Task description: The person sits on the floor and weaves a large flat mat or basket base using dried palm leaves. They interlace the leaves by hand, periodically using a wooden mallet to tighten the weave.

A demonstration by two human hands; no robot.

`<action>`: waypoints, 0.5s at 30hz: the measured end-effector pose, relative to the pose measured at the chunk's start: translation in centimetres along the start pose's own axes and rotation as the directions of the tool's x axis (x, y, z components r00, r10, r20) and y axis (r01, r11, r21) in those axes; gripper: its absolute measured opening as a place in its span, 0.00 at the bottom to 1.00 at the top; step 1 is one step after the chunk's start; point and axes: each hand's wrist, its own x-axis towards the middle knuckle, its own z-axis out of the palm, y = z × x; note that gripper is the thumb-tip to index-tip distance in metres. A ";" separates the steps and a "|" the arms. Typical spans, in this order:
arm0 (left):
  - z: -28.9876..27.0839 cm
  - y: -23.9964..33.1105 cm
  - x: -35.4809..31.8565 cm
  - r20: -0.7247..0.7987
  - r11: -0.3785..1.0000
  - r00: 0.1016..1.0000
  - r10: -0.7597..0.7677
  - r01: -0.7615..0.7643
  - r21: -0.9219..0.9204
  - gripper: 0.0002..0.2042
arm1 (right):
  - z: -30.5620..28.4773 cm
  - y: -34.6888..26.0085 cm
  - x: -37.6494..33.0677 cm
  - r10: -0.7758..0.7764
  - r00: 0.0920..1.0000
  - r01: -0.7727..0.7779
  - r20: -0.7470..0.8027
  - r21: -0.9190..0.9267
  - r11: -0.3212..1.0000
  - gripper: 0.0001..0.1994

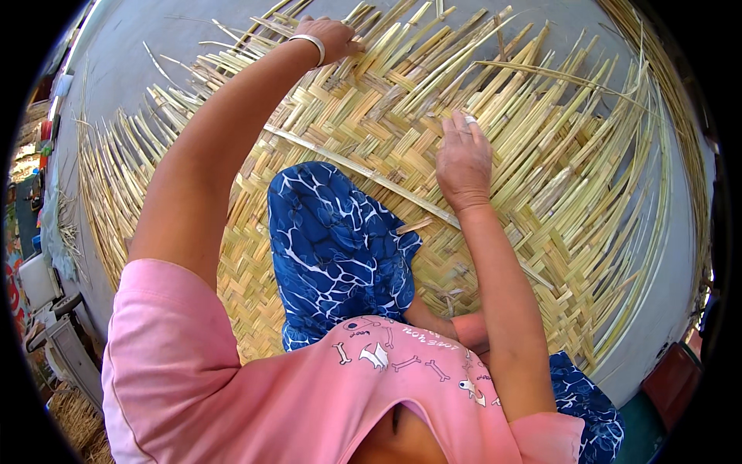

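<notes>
Head view: my left hand (334, 39) pinches loose strips at the far edge of the woven reed mat (541, 193) beneath me; my right hand (462, 161) lies flat, unclenched, pressing the weave; I'd keep strips tight and parallel

A: Clothing on the upper body?

B: Pink short-sleeved top, soft fabric. Small printed figures across the front, white and dark, bone-like and animal-like shapes. Sleeves end high on the upper arms; forearms bare.

A: Lower body?

B: Deep blue garment with a white crackle or vein pattern, seen over the raised knee and again at the lower right edge.

A: Anything on the hands?

B: Left hand (332, 37): a plain silver-coloured bangle at the wrist. Right hand (462, 158): a pale ring or band on one finger.
</notes>
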 end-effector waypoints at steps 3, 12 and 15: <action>-0.7 -0.5 -0.8 -0.137 0.989 0.988 0.075 -0.057 0.133 0.19 | -0.5 0.1 -0.3 -0.055 0.998 0.055 -0.013 -0.028 0.998 0.21; -2.0 6.3 -10.7 -0.397 0.900 0.916 -0.052 -0.130 -0.417 0.13 | -4.0 -3.8 -7.8 -0.166 0.984 0.157 0.067 0.126 0.980 0.17; -3.7 12.1 -17.0 -0.206 0.575 0.975 0.081 -0.214 -0.790 0.11 | -3.3 -2.9 -8.8 -0.143 0.988 0.138 0.050 0.077 0.987 0.15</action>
